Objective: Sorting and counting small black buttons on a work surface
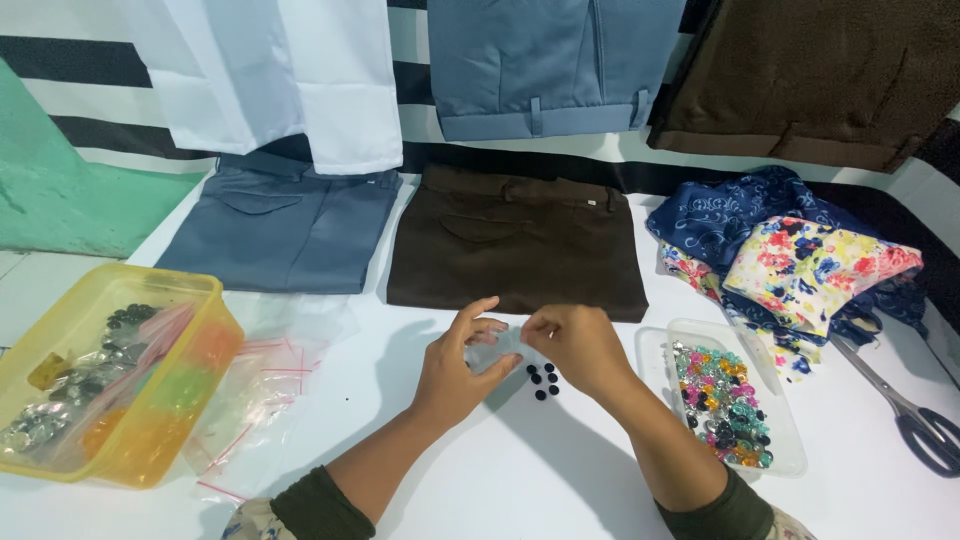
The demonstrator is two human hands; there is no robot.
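Note:
Both hands meet over the white table (520, 470) and pinch a small clear plastic bag (492, 350) between them. My left hand (455, 365) grips the bag's left side, with the fingers curled over it. My right hand (578, 345) grips its right edge. Several small black buttons (541, 379) lie loose on the table just below the bag, between the two hands.
A yellow plastic box (150, 440) of bagged buttons and beads stands at the left, with empty clear bags (250, 390) beside it. A clear tray (765, 400) of coloured gems lies at the right, scissors (915, 415) further right. Folded trousers (515, 240) and floral cloth (800, 260) lie behind.

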